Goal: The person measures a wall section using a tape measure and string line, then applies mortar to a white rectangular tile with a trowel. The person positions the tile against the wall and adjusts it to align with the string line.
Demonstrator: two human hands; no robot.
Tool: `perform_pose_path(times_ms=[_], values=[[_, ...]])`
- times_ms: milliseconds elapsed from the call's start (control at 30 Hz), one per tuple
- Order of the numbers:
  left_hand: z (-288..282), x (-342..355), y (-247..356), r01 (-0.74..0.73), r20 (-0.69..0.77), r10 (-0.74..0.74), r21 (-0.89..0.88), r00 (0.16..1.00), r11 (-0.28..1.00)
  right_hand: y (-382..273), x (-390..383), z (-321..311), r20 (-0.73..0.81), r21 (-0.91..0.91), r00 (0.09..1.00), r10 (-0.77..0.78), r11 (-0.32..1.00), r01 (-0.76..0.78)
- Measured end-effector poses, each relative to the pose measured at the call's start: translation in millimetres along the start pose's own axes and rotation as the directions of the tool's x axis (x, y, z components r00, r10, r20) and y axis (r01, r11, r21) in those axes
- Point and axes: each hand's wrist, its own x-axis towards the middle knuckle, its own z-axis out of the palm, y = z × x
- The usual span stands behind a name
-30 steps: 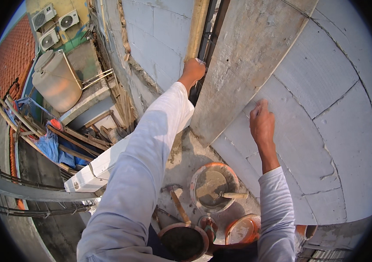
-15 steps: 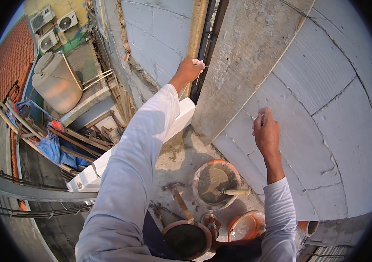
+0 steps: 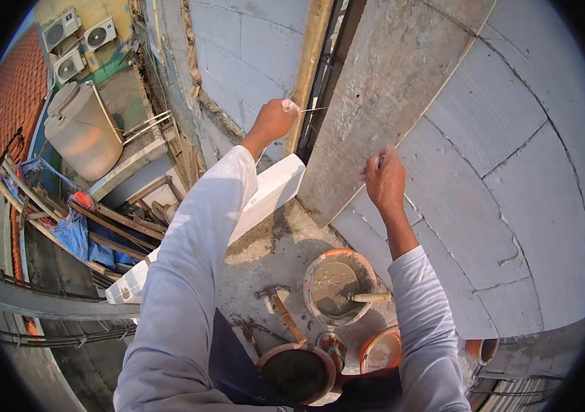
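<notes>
Head view. Left hand [image 3: 274, 123]: raised beside a yellowish upright wooden batten [image 3: 310, 69], thumb and fingertips pinched together on a thin, pale, wire-like strand [image 3: 314, 110]. Strand projects rightward from the fingertips, across a narrow gap containing dark steel bars [image 3: 321, 86], toward a long, mottled grey-brown flat board [image 3: 382, 89].

Right hand [image 3: 384, 180]: in front of the board's lower right edge, near a pale blue-grey block wall [image 3: 485, 178]. Fingers curled, narrow spacing; cannot tell whether anything is held, or whether the hand touches the board.

Long white rectangular beam [image 3: 272, 192] runs slantwise, partly hidden by the left sleeve. On the grey concrete floor [image 3: 248, 278]: claw hammer with wooden handle [image 3: 284, 316]; round orange-rimmed tub [image 3: 340, 252] of grey mortar, wooden tool handle [image 3: 371, 298] protruding; round dark-filled tub [image 3: 331, 371]; smaller orange basin [image 3: 366, 348]. Sandalled foot [image 3: 334, 349] between these last two.
</notes>
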Motion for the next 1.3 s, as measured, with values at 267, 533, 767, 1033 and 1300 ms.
perform_pose_path(times_ms=[267, 533, 767, 1033, 1300], values=[[-78.3, -57.0, -17.0, 0.016, 0.021, -0.017, 0.055, 1.0, 0.998, -12.8, 4.2, 13.1, -0.011, 0.233, 0.988, 0.153, 0.961, -0.147], [-160.9, -163.5, -32.4, 0.094, -0.069, -0.086, 0.123, 0.994, 0.988, -25.9, -70.1, 44.5, 0.028, 0.444, 0.952, 0.306, 0.849, -0.286], [-209.7, -272.2, -36.1, 0.194, -0.178, -0.163, 0.174, 0.97, 0.965, -160.0, -123.1, 154.3, 0.617, 0.616, 0.786, 0.043, 0.595, -0.516], [-242.2, -396.3, 7.3, 0.09, -0.56, 0.184, 0.425, 0.808, 0.901, -284.5, -200.6, 211.2, 0.789, 0.613, 0.544, -0.286, 0.434, -0.66], [-244.1, -572.2, 19.5, 0.243, -0.916, 0.021, 0.128, 0.4, 0.962, -390.5, -283.1, 259.2, 0.732, 0.679, 0.273, -0.624, 0.635, -0.368]])
